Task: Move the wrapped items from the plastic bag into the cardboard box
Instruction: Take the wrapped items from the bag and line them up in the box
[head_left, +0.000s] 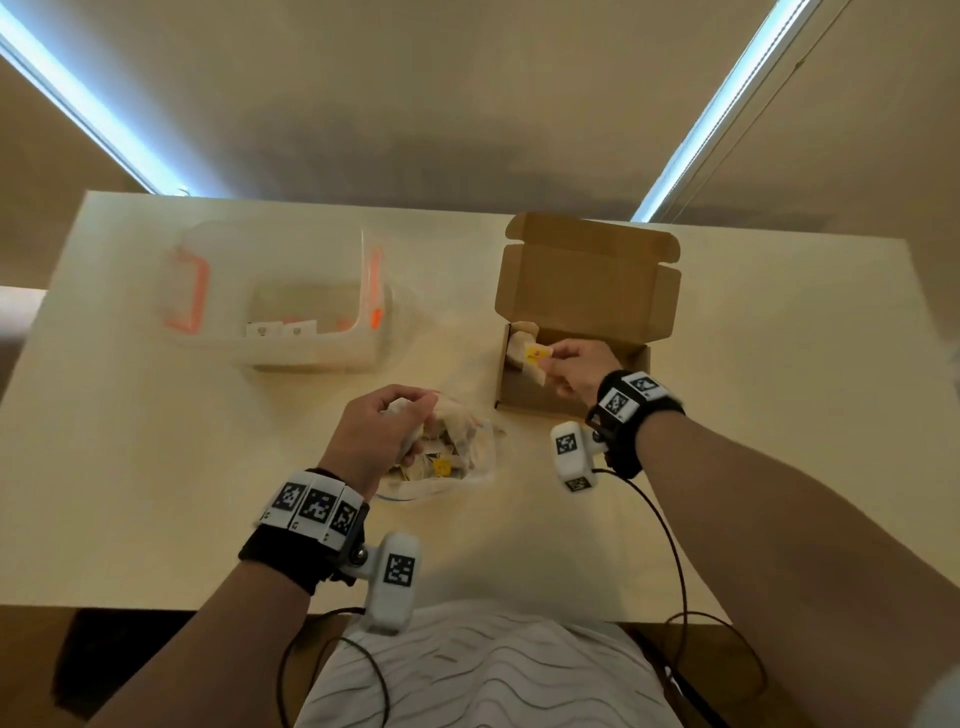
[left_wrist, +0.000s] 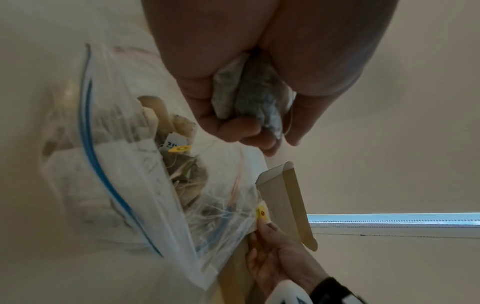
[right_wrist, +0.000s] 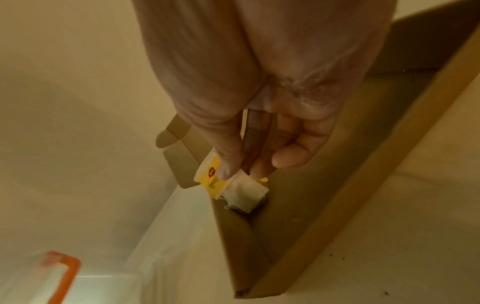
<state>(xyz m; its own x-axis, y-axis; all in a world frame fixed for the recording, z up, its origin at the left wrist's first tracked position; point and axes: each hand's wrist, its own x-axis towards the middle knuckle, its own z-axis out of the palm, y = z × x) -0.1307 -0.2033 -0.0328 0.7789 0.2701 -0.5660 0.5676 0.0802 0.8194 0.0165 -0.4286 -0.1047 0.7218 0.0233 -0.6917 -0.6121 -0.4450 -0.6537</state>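
Wrapped items (head_left: 441, 457) sit in the plastic bag (head_left: 467, 467) on the tabletop (head_left: 156, 441); left hand (head_left: 379, 431) grips one, right hand (head_left: 576, 369) pinches another, seemingly inside the cardboard box (head_left: 587, 291).

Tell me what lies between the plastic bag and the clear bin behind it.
Nothing: in the head view, only bare table separates the plastic bag from the clear bin.

Warm, dim indoor light; two bluish-white light strips (head_left: 727, 98) glare overhead in the head view, whose straight edges bow outward. Both wrist views are soft, blurred and noisy, the table (head_left: 156, 467) evenly lit.
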